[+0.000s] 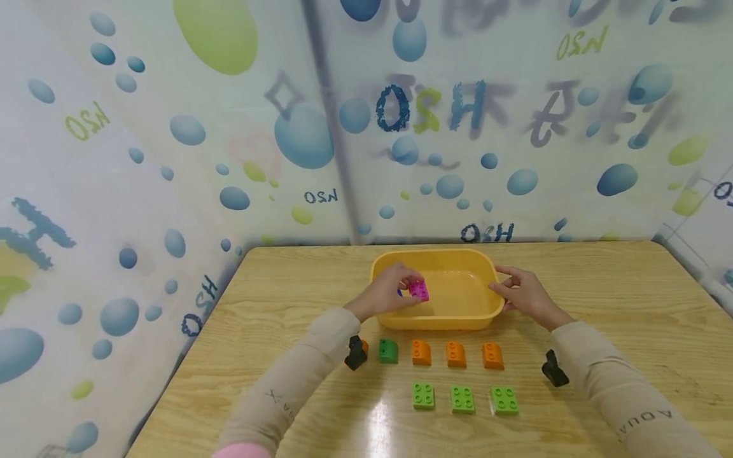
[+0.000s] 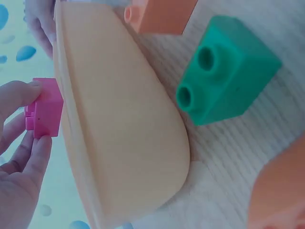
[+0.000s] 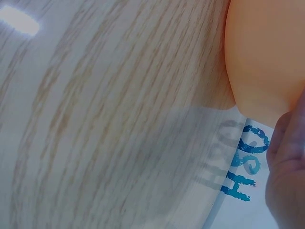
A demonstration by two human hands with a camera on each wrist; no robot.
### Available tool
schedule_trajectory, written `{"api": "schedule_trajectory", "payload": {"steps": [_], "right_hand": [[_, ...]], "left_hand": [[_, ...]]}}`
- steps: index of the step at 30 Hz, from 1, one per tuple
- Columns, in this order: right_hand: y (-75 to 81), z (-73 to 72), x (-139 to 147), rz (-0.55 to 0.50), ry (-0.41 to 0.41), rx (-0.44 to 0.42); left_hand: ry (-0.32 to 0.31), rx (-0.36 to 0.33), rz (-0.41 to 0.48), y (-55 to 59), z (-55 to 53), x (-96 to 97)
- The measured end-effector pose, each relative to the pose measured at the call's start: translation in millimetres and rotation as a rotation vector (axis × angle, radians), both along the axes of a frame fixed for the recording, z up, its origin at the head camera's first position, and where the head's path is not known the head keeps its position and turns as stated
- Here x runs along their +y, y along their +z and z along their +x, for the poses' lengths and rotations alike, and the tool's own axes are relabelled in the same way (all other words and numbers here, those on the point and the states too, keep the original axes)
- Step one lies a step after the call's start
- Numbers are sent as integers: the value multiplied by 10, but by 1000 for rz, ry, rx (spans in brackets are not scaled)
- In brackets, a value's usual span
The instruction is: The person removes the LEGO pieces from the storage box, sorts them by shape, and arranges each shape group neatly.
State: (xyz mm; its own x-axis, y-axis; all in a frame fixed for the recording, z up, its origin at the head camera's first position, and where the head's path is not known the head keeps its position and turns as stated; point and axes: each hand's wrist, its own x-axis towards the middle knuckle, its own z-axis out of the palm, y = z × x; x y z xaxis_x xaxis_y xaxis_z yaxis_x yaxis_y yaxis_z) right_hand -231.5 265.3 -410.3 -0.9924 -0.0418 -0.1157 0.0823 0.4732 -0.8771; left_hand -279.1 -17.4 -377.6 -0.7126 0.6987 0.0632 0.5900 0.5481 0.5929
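My left hand (image 1: pixel 383 294) pinches a pink toy building block (image 1: pixel 420 291) over the left part of a yellow plastic tub (image 1: pixel 441 323). In the left wrist view the pink block (image 2: pixel 47 109) sits between thumb and fingertips, its studs turned toward the palm. At the tub's right end, my right hand (image 1: pixel 528 296) grips the rim, with the thumb on the inner side and fingers outside. A bit of blue (image 1: pixel 399 292) shows inside the tub beside the left hand, mostly hidden by it.
In front of the tub stands a row with a green block (image 1: pixel 388 351) and several orange blocks (image 1: pixel 421 352), one partly behind the left wrist camera (image 1: pixel 356 353). Nearer lies a row of light green blocks (image 1: pixel 462 399). A patterned curtain (image 1: pixel 401 191) hangs behind the wooden table (image 1: pixel 618 305).
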Motion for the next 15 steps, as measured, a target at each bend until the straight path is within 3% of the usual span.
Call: {"api": "schedule_trajectory", "payload": {"steps": [7,15], "right_hand": [[-23,-9,7,7,-9,7],[-30,-13,5,5,-15,4]], "left_hand": [[-22,-15,65,68,186,-122],[-23,-44,200,59,408,-376]]}}
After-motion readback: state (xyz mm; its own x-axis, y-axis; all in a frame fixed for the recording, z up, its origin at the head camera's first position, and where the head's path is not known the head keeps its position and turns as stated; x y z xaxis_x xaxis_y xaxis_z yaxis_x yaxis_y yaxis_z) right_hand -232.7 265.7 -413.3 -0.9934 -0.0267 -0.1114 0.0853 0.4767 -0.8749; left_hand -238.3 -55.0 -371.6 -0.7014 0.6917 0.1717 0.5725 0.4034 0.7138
